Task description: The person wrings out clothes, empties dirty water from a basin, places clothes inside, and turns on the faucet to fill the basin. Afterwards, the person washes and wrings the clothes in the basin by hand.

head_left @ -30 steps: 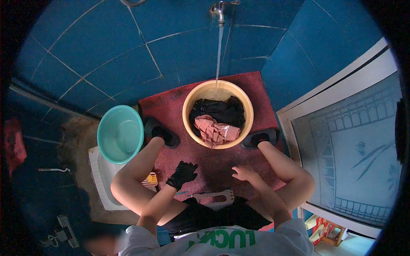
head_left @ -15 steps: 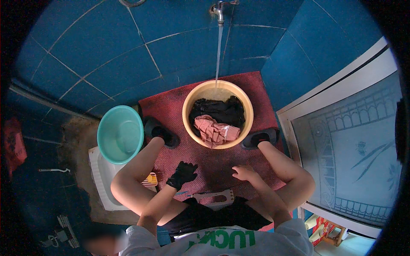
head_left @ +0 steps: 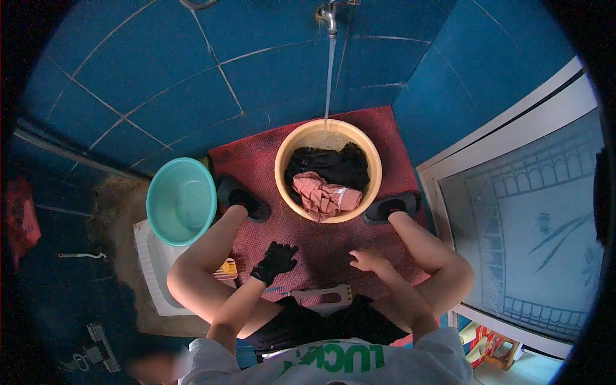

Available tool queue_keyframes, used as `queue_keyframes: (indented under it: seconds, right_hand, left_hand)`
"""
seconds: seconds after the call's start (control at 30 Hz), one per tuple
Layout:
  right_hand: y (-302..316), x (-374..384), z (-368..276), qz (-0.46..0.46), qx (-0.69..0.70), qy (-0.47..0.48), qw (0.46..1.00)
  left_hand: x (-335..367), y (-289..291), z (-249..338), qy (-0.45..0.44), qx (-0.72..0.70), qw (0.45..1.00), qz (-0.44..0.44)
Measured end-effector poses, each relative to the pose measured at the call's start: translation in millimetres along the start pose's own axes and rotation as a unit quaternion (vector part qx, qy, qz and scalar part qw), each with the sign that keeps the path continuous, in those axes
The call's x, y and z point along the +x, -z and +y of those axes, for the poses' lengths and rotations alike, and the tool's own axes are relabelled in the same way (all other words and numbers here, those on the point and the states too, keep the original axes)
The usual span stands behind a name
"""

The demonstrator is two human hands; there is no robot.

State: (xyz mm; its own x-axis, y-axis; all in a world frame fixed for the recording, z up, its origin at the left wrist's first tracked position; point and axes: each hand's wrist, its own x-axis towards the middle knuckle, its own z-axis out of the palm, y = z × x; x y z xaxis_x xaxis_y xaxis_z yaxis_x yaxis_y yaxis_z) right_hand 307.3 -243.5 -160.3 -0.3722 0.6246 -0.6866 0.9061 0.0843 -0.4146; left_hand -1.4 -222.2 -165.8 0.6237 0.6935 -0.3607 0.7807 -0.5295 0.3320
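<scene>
At twelve o'clock, the running tap [head_left: 330, 22] may overfill the basin [head_left: 376, 176]; left hand [head_left: 274, 262] and right hand [head_left: 367, 260], half-curled, hold nothing.

Water runs from a metal tap [head_left: 330, 19] on the blue tiled wall [head_left: 273, 70] into a pale orange basin [head_left: 376, 176] holding black cloth [head_left: 330, 164] and pink cloth [head_left: 317, 192], the pink lying nearer the person. The left grip [head_left: 274, 263], in a black glove, and the bare right grip [head_left: 369, 259] hang apart over the red mat [head_left: 256, 151], clear of the basin. A turquoise basin [head_left: 183, 208] sits beside the left slipper [head_left: 240, 197].
</scene>
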Motion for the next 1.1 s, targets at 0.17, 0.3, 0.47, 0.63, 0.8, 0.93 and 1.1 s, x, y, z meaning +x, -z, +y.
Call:
queue_keyframes:
  seconds: [0.17,0.3,0.47,0.63,0.8,0.93,1.1]
  right_hand:
    - [-2.3,1.7,3.1,-0.001,0.001,-0.002,1.000]
    - [-4.9,2.9,5.1,0.002,-0.002,-0.006,1.000]
    - [-2.3,2.3,2.7,-0.009,0.010,-0.007,1.000]
    - [-0.7,1.6,2.2,0.011,0.018,0.000,1.000]
    - [-1.7,3.2,3.6,0.017,0.007,0.006,1.000]
    - [-0.9,2.7,3.9,0.003,0.016,0.002,1.000]
    - [-0.3,1.4,2.9,0.003,0.025,0.004,1.000]
  left_hand:
    - [1.3,2.8,1.2,0.001,0.007,1.000,-0.002]
    - [1.8,5.6,2.4,0.004,-0.004,1.000,-0.006]
    - [1.0,8.9,3.3,0.006,-0.012,1.000,-0.002]
    - [1.2,8.4,3.8,0.005,-0.004,1.000,-0.002]
    - [1.4,7.0,2.2,0.001,0.000,1.000,-0.001]
    - [1.6,6.8,2.3,-0.001,0.000,1.000,0.000]
    - [0.8,7.3,3.2,-0.005,0.002,1.000,0.007]
